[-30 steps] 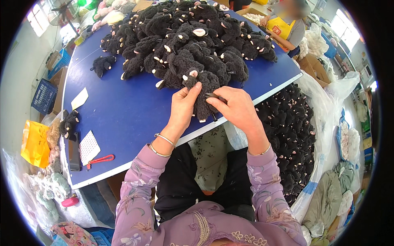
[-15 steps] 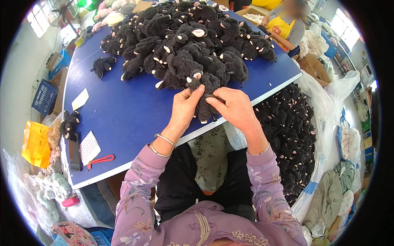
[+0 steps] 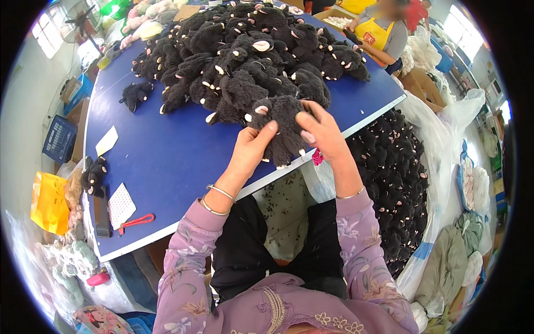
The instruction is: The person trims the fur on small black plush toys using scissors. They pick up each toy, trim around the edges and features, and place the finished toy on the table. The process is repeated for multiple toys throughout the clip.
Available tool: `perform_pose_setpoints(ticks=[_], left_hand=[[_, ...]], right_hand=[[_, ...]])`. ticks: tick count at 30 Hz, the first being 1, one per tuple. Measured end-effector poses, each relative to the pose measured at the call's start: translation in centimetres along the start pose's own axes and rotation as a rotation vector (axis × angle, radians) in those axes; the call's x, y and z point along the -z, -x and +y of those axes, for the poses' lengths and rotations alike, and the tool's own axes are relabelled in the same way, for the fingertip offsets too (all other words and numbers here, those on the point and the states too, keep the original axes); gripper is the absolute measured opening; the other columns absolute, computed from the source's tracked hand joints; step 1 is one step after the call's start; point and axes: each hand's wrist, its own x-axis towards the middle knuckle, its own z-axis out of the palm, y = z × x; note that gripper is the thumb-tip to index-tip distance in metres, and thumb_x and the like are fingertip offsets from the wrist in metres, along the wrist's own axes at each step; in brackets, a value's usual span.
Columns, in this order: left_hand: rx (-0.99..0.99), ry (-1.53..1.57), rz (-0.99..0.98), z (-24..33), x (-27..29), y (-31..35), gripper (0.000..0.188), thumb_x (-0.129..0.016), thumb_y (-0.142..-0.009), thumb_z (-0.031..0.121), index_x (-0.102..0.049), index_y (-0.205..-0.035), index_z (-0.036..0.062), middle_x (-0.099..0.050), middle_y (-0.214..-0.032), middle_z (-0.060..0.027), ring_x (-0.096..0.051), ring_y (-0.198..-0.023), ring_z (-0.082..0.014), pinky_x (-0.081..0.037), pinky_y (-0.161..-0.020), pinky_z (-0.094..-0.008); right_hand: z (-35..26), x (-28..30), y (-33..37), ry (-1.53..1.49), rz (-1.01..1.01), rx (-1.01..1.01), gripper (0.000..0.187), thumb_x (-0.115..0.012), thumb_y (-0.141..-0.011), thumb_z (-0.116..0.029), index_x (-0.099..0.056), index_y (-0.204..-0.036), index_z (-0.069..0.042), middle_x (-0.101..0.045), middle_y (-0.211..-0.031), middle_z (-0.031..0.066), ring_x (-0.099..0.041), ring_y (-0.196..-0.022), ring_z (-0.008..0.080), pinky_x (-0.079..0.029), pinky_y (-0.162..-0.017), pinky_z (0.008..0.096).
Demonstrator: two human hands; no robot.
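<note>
Between my hands, over the table's near edge, is a black plush toy (image 3: 285,131) with pale pink ears and light foot tips. My left hand (image 3: 253,146) is closed on its left side, thumb on top. My right hand (image 3: 324,132) grips its right side, fingers curled behind it and thumb in front. Just beyond lies a large heap of similar black plush toys (image 3: 239,83) on the blue table (image 3: 167,161).
A big clear bag of black plush toys (image 3: 389,183) stands right of the table. At the table's left lie a red strap (image 3: 137,221), a dotted white card (image 3: 120,206) and single plush toys (image 3: 94,175). Across, a person in a yellow apron (image 3: 374,34) handles something dark.
The plush toy has been turned and spread, so its wider body and ear now show. My right hand has shifted up and right along it. A pink item now shows beside the table edge.
</note>
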Motion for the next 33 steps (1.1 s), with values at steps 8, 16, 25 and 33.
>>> perform_pose_setpoints(ticks=[8,16,25,33], left_hand=[[0.277,-0.350,-0.346,0.9,-0.2,0.6,0.014,-0.065,-0.086,0.013,-0.059,-0.086,0.0004,-0.052,-0.061,0.0016,-0.046,-0.052,-0.0059,-0.036,-0.050,-0.0222],[0.201,-0.401,-0.327,0.8,0.2,0.6,0.011,-0.063,-0.087,0.011,-0.061,-0.086,0.0002,-0.060,-0.067,-0.0012,-0.052,-0.054,-0.0065,-0.036,-0.047,-0.0210],[0.017,-0.228,-0.097,0.9,0.2,0.0,0.012,-0.060,-0.089,0.010,-0.064,-0.094,-0.0006,-0.067,-0.080,-0.0048,-0.061,-0.061,-0.0091,-0.042,-0.048,-0.0205],[-0.025,-0.141,-0.003,0.9,0.3,-0.1,0.015,-0.061,-0.088,0.008,-0.062,-0.100,-0.0008,-0.066,-0.090,-0.0068,-0.063,-0.066,-0.0118,-0.045,-0.051,-0.0217]], right_hand=[[2.3,2.8,-1.1,-0.101,-0.023,0.120,0.030,-0.064,-0.088,-0.022,-0.061,-0.107,0.000,-0.064,-0.092,0.0010,-0.058,-0.076,0.0059,-0.045,-0.065,0.0203],[1.7,2.0,-0.9,-0.185,0.158,0.044,0.030,-0.058,-0.092,-0.029,-0.062,-0.104,-0.002,-0.060,-0.086,-0.0014,-0.050,-0.064,0.0032,-0.038,-0.052,0.0186],[2.0,2.9,-1.0,-0.193,0.050,0.023,0.041,-0.042,-0.099,-0.038,-0.059,-0.096,-0.001,-0.053,-0.070,0.0025,-0.033,-0.046,0.0034,-0.025,-0.041,0.0197],[2.3,1.7,-0.5,-0.064,0.013,0.107,0.039,-0.043,-0.099,-0.035,-0.058,-0.101,0.000,-0.055,-0.074,0.0030,-0.032,-0.046,0.0024,-0.025,-0.042,0.0179]])
